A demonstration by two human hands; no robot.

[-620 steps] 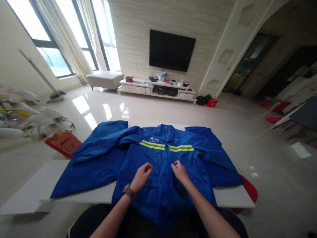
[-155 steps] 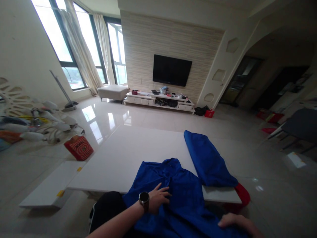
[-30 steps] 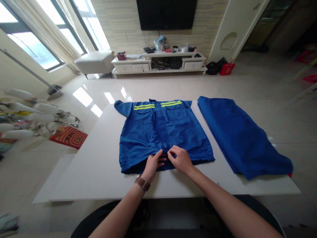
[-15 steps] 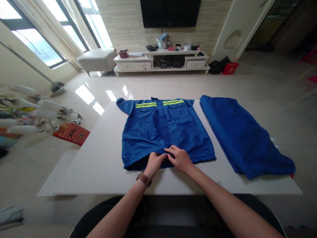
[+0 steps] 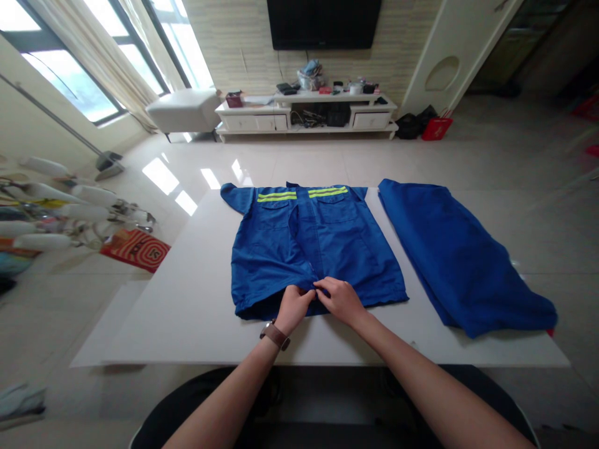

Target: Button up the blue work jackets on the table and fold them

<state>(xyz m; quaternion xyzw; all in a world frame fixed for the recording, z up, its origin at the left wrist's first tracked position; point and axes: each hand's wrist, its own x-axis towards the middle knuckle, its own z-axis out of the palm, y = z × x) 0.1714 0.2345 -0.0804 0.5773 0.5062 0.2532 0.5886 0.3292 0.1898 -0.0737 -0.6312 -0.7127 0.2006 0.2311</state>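
At the far left, a cluster of long white objects (image 5: 70,209) sits near a red patterned bag (image 5: 135,251), which tilts just beside the edge of the white surface (image 5: 187,299). Farther back stands a pale padded stool (image 5: 182,112).

The blue jacket (image 5: 321,243) lies front up in the middle of the surface, its collar end away from the person and its hem toward them. Yellow-green stripes cross the chest on both sides; the front parts in a narrow gap, and the hem's left portion gapes over a dark inside.

The left hand (image 5: 296,305), with a brown-strapped watch (image 5: 276,335) at its wrist, has its grip closed on the hem at the foot of that gap. Behind the jacket, well apart, a low white cabinet (image 5: 248,124) stands under a black television (image 5: 324,24). The right hand (image 5: 340,300) meets the left, its grip pinching the same spot of the hem.

Right of the jacket, a folded blue garment (image 5: 463,259) lies on the surface, slightly apart from it.
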